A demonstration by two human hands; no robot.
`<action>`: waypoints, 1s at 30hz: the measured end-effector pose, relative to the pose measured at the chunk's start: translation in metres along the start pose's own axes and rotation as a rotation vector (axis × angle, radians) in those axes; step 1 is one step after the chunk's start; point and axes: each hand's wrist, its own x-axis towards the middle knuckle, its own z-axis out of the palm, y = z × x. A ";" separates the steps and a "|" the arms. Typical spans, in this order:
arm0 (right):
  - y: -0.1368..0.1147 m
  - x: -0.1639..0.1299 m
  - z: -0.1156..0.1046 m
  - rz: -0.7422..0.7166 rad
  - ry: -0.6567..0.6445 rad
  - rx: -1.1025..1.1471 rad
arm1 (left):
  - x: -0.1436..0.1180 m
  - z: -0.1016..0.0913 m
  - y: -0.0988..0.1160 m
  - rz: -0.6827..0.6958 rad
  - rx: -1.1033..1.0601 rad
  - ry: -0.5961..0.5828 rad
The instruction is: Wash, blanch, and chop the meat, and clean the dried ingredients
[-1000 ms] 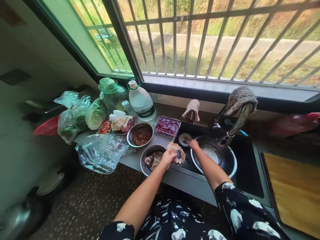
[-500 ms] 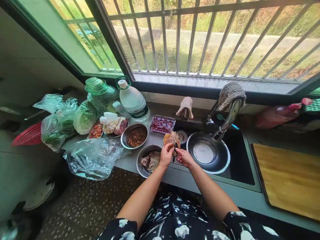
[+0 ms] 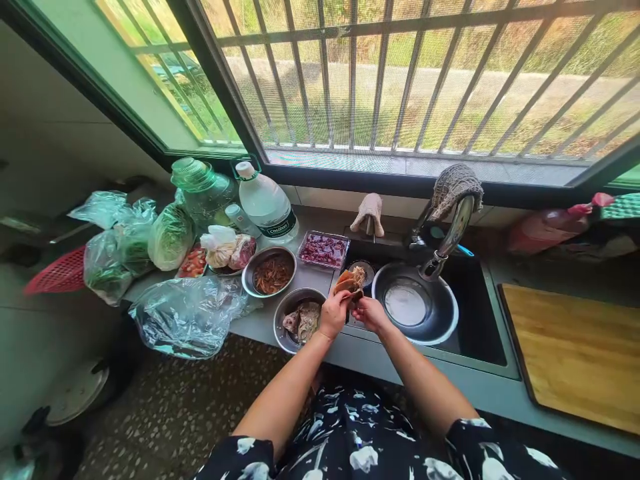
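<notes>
My left hand (image 3: 334, 312) and my right hand (image 3: 369, 312) meet at the sink's left rim, both gripping one brownish folded piece of food (image 3: 350, 280) held up between them. Just left of my left hand stands a steel bowl (image 3: 285, 319) with more brownish pieces in it. To the right, inside the dark sink (image 3: 480, 320), a large steel basin (image 3: 440, 313) sits under the tap (image 3: 447, 243). A small round dish (image 3: 367, 270) lies behind the held piece.
A bowl of brown shreds (image 3: 270, 272), a clear tray of red meat (image 3: 324, 249), a water jug (image 3: 265, 203), bagged greens (image 3: 170, 233) and a crumpled plastic bag (image 3: 187, 313) crowd the counter's left. A wooden board (image 3: 575, 357) lies at the right. Barred window behind.
My right hand came back from the small dish to the piece in my left hand. Both hands now hold it, folded smaller and slightly lower than half a second ago.
</notes>
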 end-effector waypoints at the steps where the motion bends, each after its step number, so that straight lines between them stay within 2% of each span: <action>1: 0.000 -0.001 -0.002 -0.035 -0.024 0.007 | 0.001 0.000 -0.002 -0.037 -0.020 0.028; 6: 0.003 -0.006 -0.009 -0.151 -0.135 0.015 | 0.008 0.006 -0.019 -0.328 -0.171 0.149; 9: 0.004 -0.011 -0.012 -0.186 -0.191 -0.010 | 0.011 0.009 -0.027 -0.522 -0.317 0.120; 13: 0.002 -0.016 -0.025 -0.188 -0.176 -0.023 | 0.013 0.000 -0.032 -0.652 -0.394 0.124; 15: -0.002 -0.017 -0.031 -0.136 -0.187 -0.041 | 0.015 -0.007 -0.030 -0.693 -0.404 0.108; 17: -0.006 -0.017 -0.034 -0.054 -0.240 -0.093 | 0.018 -0.011 -0.027 -0.726 -0.428 0.023; 19: -0.010 -0.015 -0.033 -0.012 -0.227 -0.128 | 0.019 -0.011 -0.022 -0.742 -0.457 -0.075; 23: -0.018 -0.011 -0.027 -0.066 -0.056 -0.182 | 0.015 -0.008 -0.014 -0.724 -0.468 -0.227; 26: -0.021 -0.012 -0.022 -0.120 -0.121 -0.353 | 0.010 -0.006 -0.012 -0.755 -0.412 -0.327; 28: -0.021 -0.013 -0.019 -0.117 -0.203 -0.489 | 0.008 -0.002 -0.012 -0.750 -0.382 -0.316; 30: -0.021 -0.014 -0.016 -0.081 -0.251 -0.596 | 0.007 0.002 -0.015 -0.706 -0.358 -0.255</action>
